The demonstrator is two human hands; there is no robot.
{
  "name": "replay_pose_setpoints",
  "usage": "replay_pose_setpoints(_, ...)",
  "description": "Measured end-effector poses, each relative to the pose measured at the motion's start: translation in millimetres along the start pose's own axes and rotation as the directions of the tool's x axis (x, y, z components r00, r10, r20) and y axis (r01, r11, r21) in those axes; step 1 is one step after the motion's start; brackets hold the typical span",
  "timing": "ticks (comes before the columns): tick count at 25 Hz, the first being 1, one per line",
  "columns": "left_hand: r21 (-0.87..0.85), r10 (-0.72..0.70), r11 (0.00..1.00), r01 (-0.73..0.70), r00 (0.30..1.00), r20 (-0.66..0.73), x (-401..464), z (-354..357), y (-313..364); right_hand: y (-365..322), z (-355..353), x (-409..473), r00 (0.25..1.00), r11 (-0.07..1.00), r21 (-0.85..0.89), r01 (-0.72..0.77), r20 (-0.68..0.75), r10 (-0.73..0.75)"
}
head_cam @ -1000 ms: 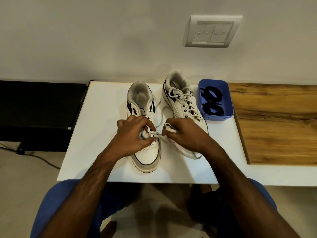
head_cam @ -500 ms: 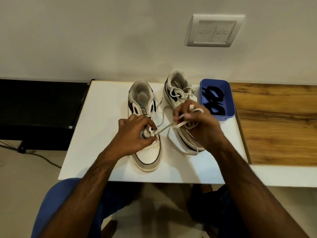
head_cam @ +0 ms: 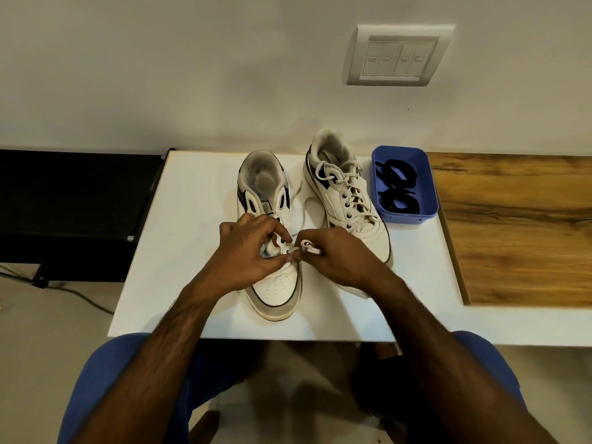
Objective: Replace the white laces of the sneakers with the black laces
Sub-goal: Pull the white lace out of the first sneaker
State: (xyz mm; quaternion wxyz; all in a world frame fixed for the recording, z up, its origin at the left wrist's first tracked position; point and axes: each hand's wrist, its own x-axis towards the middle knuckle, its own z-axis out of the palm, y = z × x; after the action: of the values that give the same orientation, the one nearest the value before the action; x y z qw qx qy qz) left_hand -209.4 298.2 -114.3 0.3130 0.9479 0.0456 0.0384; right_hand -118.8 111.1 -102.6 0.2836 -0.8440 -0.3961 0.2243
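The white desk (head_cam: 179, 238) is carrying everything here, butting against a wooden top (head_cam: 519, 232) on the right, and a wall switch plate (head_cam: 398, 56) is looking down over it. Two sneakers are sitting side by side, heels to the wall: the left sneaker (head_cam: 275, 283) is nearly stripped, most eyelets showing bare, while the right sneaker (head_cam: 349, 200) is fully laced in white. Just beside that one, the blue tray (head_cam: 429, 187) is holding the black laces (head_cam: 397, 187), coiled and untouched. Now the hands: the left hand (head_cam: 246, 254) is curling over the lower throat of the left sneaker, thumb and fingers bracing it near the last eyelets. The right hand (head_cam: 339, 257) is pinching the white lace (head_cam: 306, 246) right at the shoe's inner edge, a small loop showing above the knuckles, with loose lace trailing back between the shoes. This looks like the final rows coming free. To do it well, the bracing hand should be keeping the shoe flat, and the pull wants to be running straight out along the eyelet's line, short and steady, not jerking sideways, so the tip is clearing without snagging. Three lacing jobs are waiting after this, so the task is judged early.
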Motion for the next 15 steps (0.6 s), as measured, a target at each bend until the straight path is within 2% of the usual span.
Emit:
replay_pose_setpoints(2, 0.0, 0.002, 1.0, -0.002, 1.0, 0.002, 0, -1, 1, 1, -14, -4, 0.999, 0.961, 0.274, 0.042, 0.002, -0.045)
replay_pose_setpoints(3, -0.003, 0.001, 1.0, -0.001, 1.0, 0.007, 0, -1, 1, 3, -24, -7, 0.997, 0.895, 0.44, 0.077, -0.044, -0.064)
replay_pose_setpoints(5, -0.007, 0.003, 1.0, -0.003, 1.0, 0.007, -1, -2, 1, 7, -48, -14, 0.975, 0.667, 0.722, 0.182, -0.221, -0.027)
replay_pose_setpoints(6, 0.01, 0.013, 1.0, -0.013, 1.0, -0.004, -2, -2, 0, 9, -57, -16, 0.955, 0.562, 0.796, 0.224, -0.293, 0.034)
replay_pose_setpoints(7, 0.044, 0.032, 0.999, -0.031, 0.999, -0.019, -3, -3, -1, 11, -62, -18, 0.938, 0.527, 0.817, 0.236, -0.334, 0.097)
replay_pose_setpoints(8, 0.088, 0.056, 0.995, -0.053, 0.998, -0.031, -4, -2, -1, 12, -63, -18, 0.924, 0.577, 0.792, 0.201, -0.348, 0.155)
replay_pose_setpoints(9, 0.133, 0.08, 0.988, -0.074, 0.996, -0.04, -4, -2, -1, 11, -59, -19, 0.924, 0.676, 0.727, 0.121, -0.332, 0.191)
replay_pose_setpoints(10, 0.171, 0.097, 0.981, -0.088, 0.994, -0.046, -5, -2, -1, 10, -52, -18, 0.936, 0.778, 0.628, 0.02, -0.285, 0.207)
replay_pose_setpoints(12, 0.219, 0.112, 0.971, -0.095, 0.992, -0.063, -5, -1, -1, 5, -29, -10, 0.958, 0.904, 0.415, -0.101, -0.203, 0.2)
replay_pose_setpoints(15, 0.25, 0.128, 0.963, -0.103, 0.988, -0.085, -3, -2, -1, 6, 10, 12, 0.971, 0.995, 0.004, -0.098, -0.22, 0.097)
